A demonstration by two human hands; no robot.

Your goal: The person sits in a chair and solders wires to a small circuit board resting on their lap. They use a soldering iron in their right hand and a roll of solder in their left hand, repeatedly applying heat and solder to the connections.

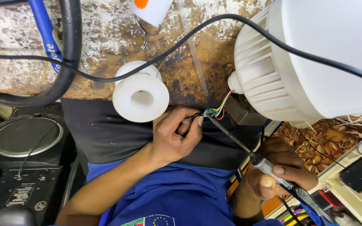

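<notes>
Soldering iron [248, 152] slants up from the right hand [279, 171], which is wrapped around its handle at the lower right of the head view, and its dark tip meets a small green circuit board [210, 111] at the desk's [105, 37] front edge. The left hand [177, 134] pinches thin dark wires [191, 118] between thumb and fingers just left of that board. Coloured leads [224, 102] run from the board up to a large white ribbed lamp housing [290, 62] lying on its side on the desk. A white solder spool [140, 97] stands just left of the left hand, and a black cable [197, 31] arcs across the worn surface above.
</notes>
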